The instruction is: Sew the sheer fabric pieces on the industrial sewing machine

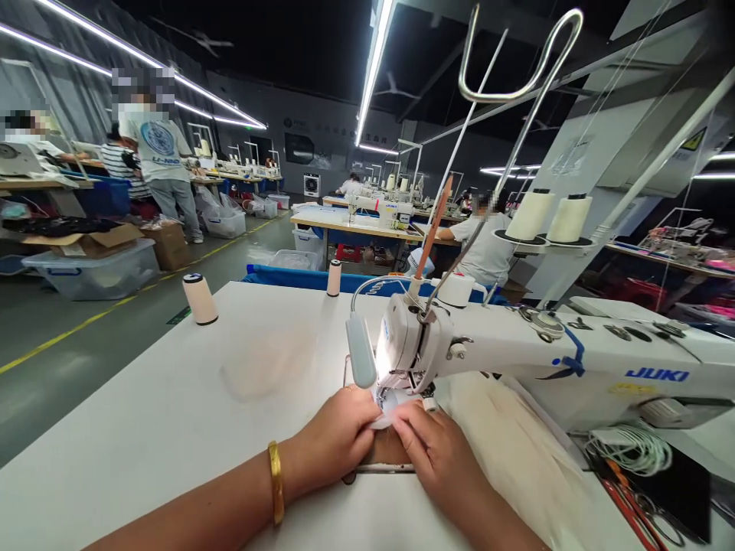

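In front of me is a white sewing machine, its lamp lit at the needle area. A small piece of white fabric lies under the presser foot. My left hand pinches its left side, thumb and fingers closed. From the right, my right hand grips the same fabric with bent fingers, close to the needle. Sheer cream fabric is heaped beside my right hand, under the machine arm. A thin sheer piece rests on the white table left of the machine.
Thread cones stand at the table's far left, with another small cone at the back edge. On the right lie coiled white cord and red-handled scissors. Co-workers are at other sewing stations beyond.
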Demonstrator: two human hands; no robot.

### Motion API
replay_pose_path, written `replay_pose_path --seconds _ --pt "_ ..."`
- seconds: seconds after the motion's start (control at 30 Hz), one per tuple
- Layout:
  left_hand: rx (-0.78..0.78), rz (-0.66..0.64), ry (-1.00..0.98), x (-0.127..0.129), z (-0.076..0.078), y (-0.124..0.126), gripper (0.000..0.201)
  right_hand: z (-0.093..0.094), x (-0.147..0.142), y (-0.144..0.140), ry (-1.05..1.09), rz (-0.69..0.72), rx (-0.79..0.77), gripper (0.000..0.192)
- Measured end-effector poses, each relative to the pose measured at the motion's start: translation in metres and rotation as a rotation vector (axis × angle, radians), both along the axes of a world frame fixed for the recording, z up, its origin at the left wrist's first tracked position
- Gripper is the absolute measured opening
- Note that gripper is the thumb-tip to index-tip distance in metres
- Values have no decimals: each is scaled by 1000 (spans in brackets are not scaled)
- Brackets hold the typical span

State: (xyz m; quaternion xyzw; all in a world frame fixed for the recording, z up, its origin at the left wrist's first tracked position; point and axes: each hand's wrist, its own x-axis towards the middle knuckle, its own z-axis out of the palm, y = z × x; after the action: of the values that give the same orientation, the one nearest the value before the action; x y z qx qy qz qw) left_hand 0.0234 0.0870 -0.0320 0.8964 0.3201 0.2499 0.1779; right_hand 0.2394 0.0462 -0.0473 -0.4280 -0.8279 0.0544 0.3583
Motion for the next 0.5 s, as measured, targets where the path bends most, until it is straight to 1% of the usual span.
replay_pose_path --seconds 0.1,0.17,0.27,0.4,0.47,0.5 --pt "-114 18 -33 1 9 3 22 7 -3 2 51 -34 -6 26" --pt "-113 35 -34 1 10 4 22 8 -3 3 69 -42 6 28" --pt "-2 24 -28 0 6 1 22 6 0 3 31 -38 10 31" --pt "204 -59 -28 -3 -1 -11 24 7 6 -5 -164 113 -10 31" --pt "247 -108 -34 -5 -2 -19 24 12 8 -10 -236 160 -29 26" --pt "260 -126 -34 -5 -3 -22 23 14 9 -13 -251 159 -40 23"
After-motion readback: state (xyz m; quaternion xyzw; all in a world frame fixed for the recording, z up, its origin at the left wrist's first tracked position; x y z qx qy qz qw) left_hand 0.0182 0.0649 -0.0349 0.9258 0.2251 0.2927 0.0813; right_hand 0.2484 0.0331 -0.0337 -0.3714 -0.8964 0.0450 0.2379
